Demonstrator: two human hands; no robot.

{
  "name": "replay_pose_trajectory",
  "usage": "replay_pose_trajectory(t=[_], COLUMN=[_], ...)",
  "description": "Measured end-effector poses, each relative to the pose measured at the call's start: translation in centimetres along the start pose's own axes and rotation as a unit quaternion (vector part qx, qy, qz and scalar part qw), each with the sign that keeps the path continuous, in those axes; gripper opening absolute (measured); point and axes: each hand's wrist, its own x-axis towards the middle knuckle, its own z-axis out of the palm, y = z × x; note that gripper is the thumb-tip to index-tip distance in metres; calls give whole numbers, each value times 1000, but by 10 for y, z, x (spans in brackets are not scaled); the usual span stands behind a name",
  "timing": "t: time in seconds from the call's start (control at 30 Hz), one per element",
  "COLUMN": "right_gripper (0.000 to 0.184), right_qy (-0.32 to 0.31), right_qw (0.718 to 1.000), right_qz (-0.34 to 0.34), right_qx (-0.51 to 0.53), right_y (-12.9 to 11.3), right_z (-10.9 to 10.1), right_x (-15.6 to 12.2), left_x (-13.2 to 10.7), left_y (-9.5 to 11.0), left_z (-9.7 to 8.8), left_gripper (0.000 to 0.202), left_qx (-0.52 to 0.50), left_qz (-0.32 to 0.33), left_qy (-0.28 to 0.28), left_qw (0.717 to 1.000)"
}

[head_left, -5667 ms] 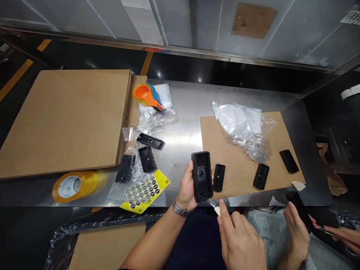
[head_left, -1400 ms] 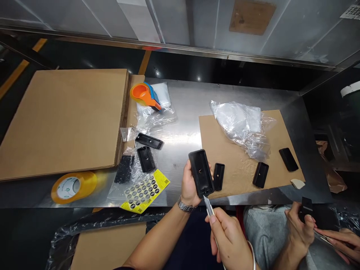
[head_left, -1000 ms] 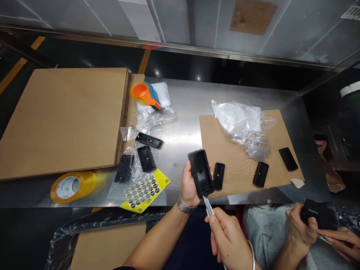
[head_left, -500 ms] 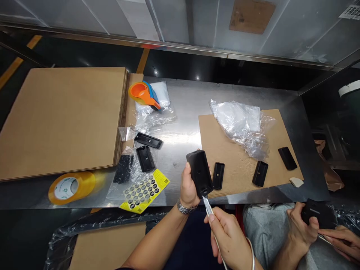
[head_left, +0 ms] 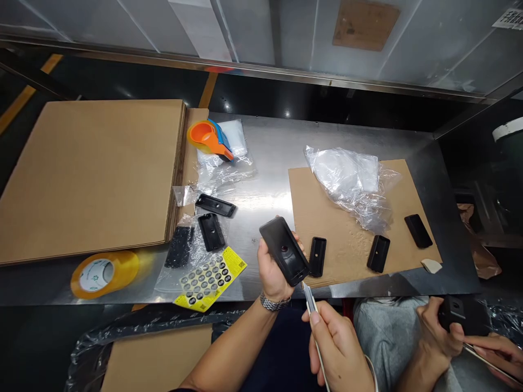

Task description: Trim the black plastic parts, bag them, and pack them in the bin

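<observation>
My left hand (head_left: pixel 273 274), with a metal watch band at the wrist, is wrapped round a black plastic case (head_left: pixel 285 250). The case is tilted, its hollow side and a small round hole facing me. In my right hand (head_left: pixel 337 340) is a utility knife (head_left: pixel 311 302), its blade pointing up. The blade tip sits close to the lower right end of the case; whether they touch I cannot tell. Just right of the case, a similar black tray-shaped part (head_left: pixel 317 256) lies on a flat cardboard sheet (head_left: pixel 339 228).
Stacked cardboard (head_left: pixel 93 174) fills the left of the metal table (head_left: pixel 261 158). Near it are a tape roll (head_left: pixel 97 274), a yellow sticker sheet (head_left: pixel 210 279), an orange tape dispenser (head_left: pixel 209 139) and plastic bags (head_left: pixel 347 177). A co-worker's hands (head_left: pixel 439 335) hold a black part at right.
The case has turned in my left hand, its top swinging left and its hollow showing more. My right hand has shifted slightly right and down with the knife.
</observation>
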Motion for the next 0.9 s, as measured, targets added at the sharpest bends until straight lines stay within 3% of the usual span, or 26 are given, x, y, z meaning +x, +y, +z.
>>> replay_pose_trajectory(t=[0.43,0.6,0.9], right_gripper=[40,37,35], right_qy=[8,0,-20], right_qw=[988,986,988], right_qz=[-55,-39,-35], right_qx=[-142,-163,-149], right_y=[-3,-3,-5], right_z=[-3,-6,-7], right_x=[1,0,2], left_x=[-2,-5,-5], left_y=[-6,-7,-8], left_z=[2,0,-4], left_gripper=[47,41,50], left_qx=[0,31,57], left_qz=[48,84,102], left_qy=[-31,-36,-60], left_qw=[998,995,991])
